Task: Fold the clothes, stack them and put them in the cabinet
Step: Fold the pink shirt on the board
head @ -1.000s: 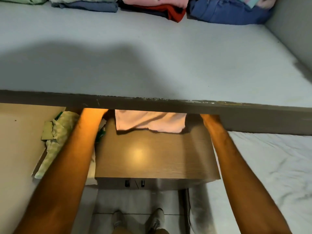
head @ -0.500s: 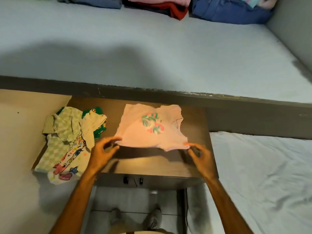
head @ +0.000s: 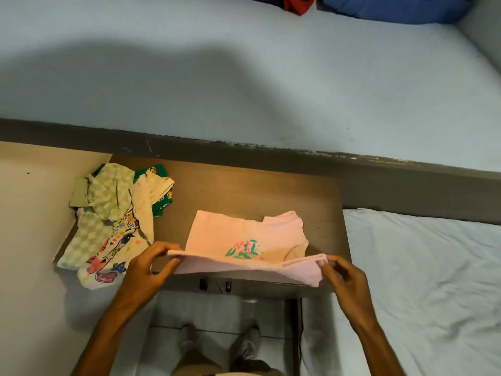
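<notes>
Pink shirt: lies on the brown bench, near-centre, print side up; near hem lifted off the surface and hanging a little past the near edge. Far part rests flat.
Left hand: grip pinched shut on the near-left corner of the shirt, thumb on top, fingers under.
Right hand: grip pinched shut on the near-right corner, same hold. Both corners level w/ each other, cloth taut betw. them.
Why held so: judged a two-corner hold to keep the hem straight so it can be carried over toward the far edge in one clean fold; step in hand looks like the first crosswise fold.
Unfolded pile: checked green, printed white and dark green pieces heaped at far-left of bench, partly spilling onto the pale surface at left. Just beside the shirt, not touching. Prob. kept aside to leave folding room.
Finished stacks: blue item and red item on the upper bed, far right, mostly cut off by frame.
Cabinet: not in view.
Progress: early-to-mid; several pieces not yet folded.
Risk: hem overhangs near edge; a slack corner would skew the fold.
</notes>
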